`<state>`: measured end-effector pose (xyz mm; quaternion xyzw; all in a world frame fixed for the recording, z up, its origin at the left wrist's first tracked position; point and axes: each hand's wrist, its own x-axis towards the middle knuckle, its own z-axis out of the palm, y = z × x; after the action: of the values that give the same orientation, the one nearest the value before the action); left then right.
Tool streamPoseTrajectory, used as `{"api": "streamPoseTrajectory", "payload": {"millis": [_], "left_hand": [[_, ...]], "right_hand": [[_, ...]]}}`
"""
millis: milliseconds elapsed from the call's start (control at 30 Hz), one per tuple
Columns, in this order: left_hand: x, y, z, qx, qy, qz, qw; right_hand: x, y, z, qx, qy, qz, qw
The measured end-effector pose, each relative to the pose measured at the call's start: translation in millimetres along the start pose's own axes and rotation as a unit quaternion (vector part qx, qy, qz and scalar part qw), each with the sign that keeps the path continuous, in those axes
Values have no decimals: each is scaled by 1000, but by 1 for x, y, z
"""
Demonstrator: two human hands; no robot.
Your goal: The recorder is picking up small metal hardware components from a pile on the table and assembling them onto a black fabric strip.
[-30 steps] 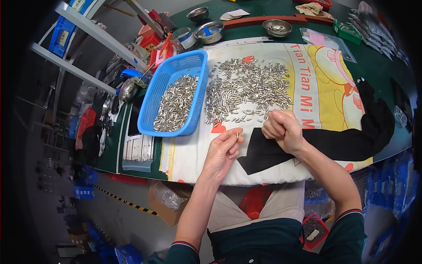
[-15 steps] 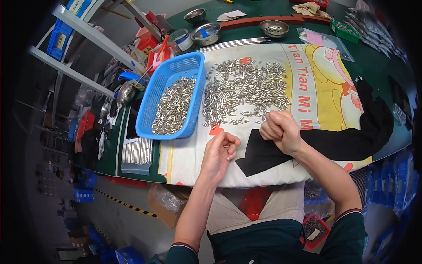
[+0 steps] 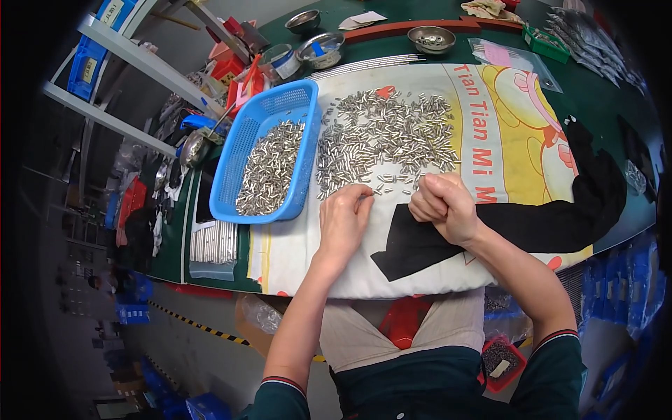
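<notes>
Small shiny metal pins [image 3: 395,129] lie in a broad loose pile on a printed towel [image 3: 521,164]. At the near edge of that pile is my left hand [image 3: 343,218], back upward, thumb and fingers brought together by a few stray pins. Whatever is between its fingertips is too small to make out. My right hand [image 3: 446,208] is closed in a fist just right of the stray pins, over a black cloth [image 3: 427,241]; its contents are hidden. To the left, a blue plastic basket [image 3: 302,164] holds many more such pins.
Metal bowls [image 3: 431,40] and a clear jar [image 3: 281,63] stand along the back of the green table. Thin rods [image 3: 378,64] lie behind the pile. Bagged rods [image 3: 213,243] lie left of the towel, near a grey metal rack [image 3: 129,56].
My left hand has turned from palm up to back up and reached forward to the pile's near edge. The right fist stays almost still. The whole view has shifted slightly.
</notes>
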<state>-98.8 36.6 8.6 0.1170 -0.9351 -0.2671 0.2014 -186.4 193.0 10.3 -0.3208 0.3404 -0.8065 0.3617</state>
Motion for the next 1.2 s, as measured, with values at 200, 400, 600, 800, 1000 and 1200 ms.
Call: {"api": "streamPoseTrajectory", "payload": {"millis": [200, 400, 600, 800, 1000, 1200], "left_hand": [[3, -3, 2, 3, -27, 14, 1000], [-22, 33, -1, -60, -106, 23, 992], [-35, 30, 10, -100, -93, 1, 991], [-34, 28, 13, -125, -96, -8, 987], [-36, 29, 12, -130, -83, -8, 988], [-36, 28, 12, -127, -81, -1, 989]], "right_hand": [[0, 0, 2, 3, 0, 0, 1000], [-1, 1, -3, 3, 2, -11, 1000], [-4, 1, 1, 61, -23, -34, 997], [-7, 5, 3, 43, -13, -28, 999], [-6, 8, 5, 51, -18, -25, 998], [-6, 9, 5, 47, -14, -20, 999]]}}
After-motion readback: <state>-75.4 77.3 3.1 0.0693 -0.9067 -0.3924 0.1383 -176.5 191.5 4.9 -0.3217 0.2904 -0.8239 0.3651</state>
